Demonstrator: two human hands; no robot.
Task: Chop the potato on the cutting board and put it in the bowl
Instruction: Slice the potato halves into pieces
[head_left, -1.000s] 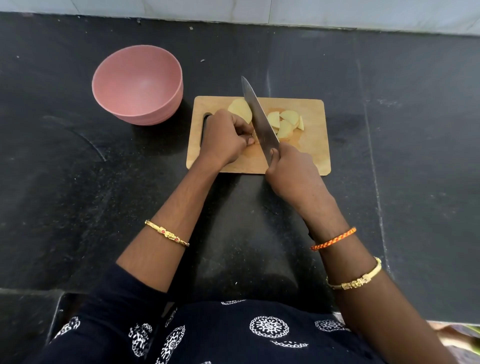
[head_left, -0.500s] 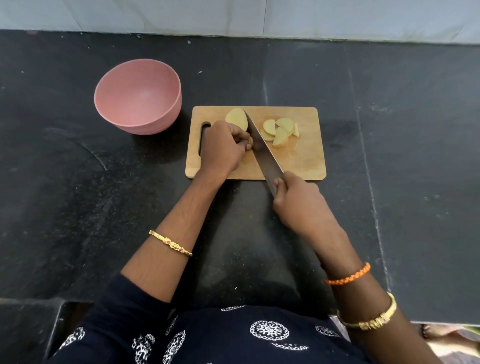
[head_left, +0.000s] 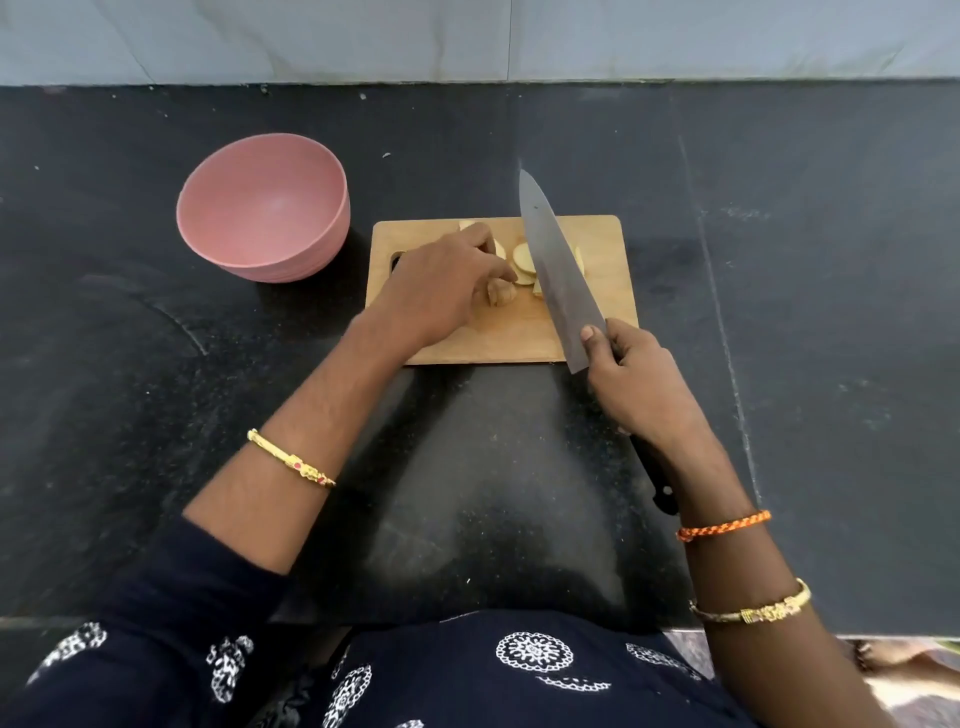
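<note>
Several slices (head_left: 523, 258) sit cut already — left hand (head_left: 441, 291) curls over the potato (head_left: 501, 295), right hand (head_left: 641, 387) grips the knife (head_left: 558, 275) raised, tip at 12 o'clock, clearing fingers; bowl (head_left: 262, 208) empty.

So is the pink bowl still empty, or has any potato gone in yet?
Empty. The pink bowl shows only its bare inside; the potato slices all lie on the cutting board.

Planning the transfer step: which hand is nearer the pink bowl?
Left. The left hand rests on the cutting board just right of the pink bowl; the right hand holds the knife past the board's near right corner.
</note>
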